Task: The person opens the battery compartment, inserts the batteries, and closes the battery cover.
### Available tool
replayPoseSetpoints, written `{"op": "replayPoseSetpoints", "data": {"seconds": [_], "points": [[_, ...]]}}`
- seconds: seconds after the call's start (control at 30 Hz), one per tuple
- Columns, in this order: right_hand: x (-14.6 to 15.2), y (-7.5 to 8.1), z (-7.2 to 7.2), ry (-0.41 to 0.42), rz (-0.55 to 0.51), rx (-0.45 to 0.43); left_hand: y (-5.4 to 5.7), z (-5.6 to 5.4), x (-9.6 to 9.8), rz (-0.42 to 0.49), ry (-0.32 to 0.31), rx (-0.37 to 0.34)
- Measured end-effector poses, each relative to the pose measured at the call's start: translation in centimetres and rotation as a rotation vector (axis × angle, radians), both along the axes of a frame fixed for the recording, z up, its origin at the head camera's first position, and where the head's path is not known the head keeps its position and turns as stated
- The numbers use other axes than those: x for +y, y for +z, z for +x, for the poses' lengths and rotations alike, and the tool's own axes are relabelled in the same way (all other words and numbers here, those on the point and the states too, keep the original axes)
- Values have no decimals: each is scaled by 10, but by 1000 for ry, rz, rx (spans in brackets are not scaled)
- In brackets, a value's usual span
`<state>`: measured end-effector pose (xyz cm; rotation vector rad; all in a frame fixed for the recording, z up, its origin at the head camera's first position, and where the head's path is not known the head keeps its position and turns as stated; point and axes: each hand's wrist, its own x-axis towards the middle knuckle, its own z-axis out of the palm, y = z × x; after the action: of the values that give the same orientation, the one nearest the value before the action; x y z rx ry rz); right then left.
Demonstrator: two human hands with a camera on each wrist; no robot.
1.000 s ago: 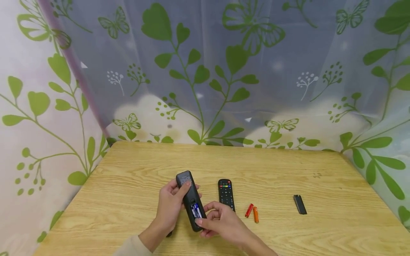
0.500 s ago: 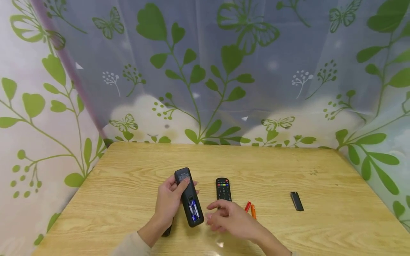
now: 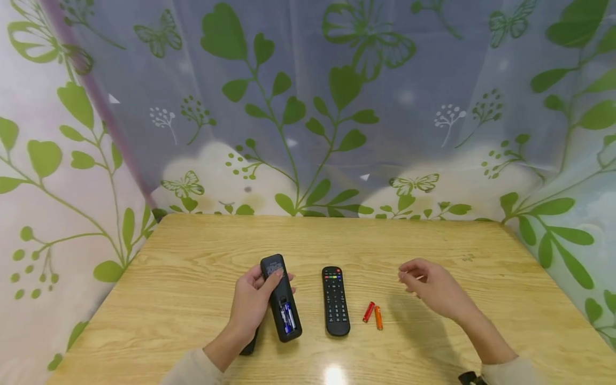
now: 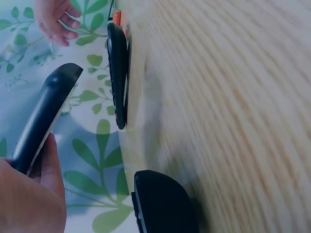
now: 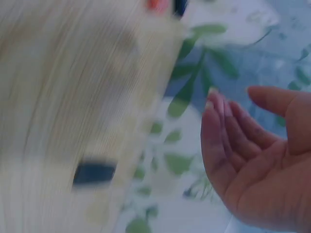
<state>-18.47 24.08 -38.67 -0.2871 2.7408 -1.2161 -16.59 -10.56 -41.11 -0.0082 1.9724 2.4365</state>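
My left hand (image 3: 247, 302) grips a black remote control (image 3: 278, 291) back side up, thumb across its label. Its battery compartment is uncovered, with blue-and-silver batteries (image 3: 287, 317) lying in it. My right hand (image 3: 435, 289) is in the air over the right half of the table, fingers loosely bent and thumb apart, holding nothing. The right wrist view shows a small dark battery cover (image 5: 95, 172) on the table below that hand; in the head view the hand and forearm hide it.
A second black remote (image 3: 336, 302) lies buttons up at the middle of the wooden table (image 3: 216, 235). Beside it are a red battery (image 3: 368, 312) and an orange battery (image 3: 378, 318). Another black remote (image 4: 163, 204) lies partly hidden under my left hand. A patterned curtain (image 3: 308, 107) hangs behind.
My right hand has left the held remote's battery end and moved right, past the loose batteries, uncovering the middle remote. My left hand keeps its grip on the remote.
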Motion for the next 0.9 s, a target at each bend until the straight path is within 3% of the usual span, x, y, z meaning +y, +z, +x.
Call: {"op": "replayPoseSetpoints", "data": {"seconds": [0.17,0.3,0.53,0.7,0.9], "points": [[37,-3,-10,-72,310,101,-2,0,-2,0,-7,-10],[56,-11,-16,-89,420,46,-2,0,-5,1,-3,-10],[65,-26,-22,-66,419,-65,-1,-1,-7,-5,-9,3],[64,-38,-23,-23,421,-18,-1,0,-8,-4,-10,-4],[64,-44,-22,-63,368,0,-3,-2,-8,-9,-8,-12]]}}
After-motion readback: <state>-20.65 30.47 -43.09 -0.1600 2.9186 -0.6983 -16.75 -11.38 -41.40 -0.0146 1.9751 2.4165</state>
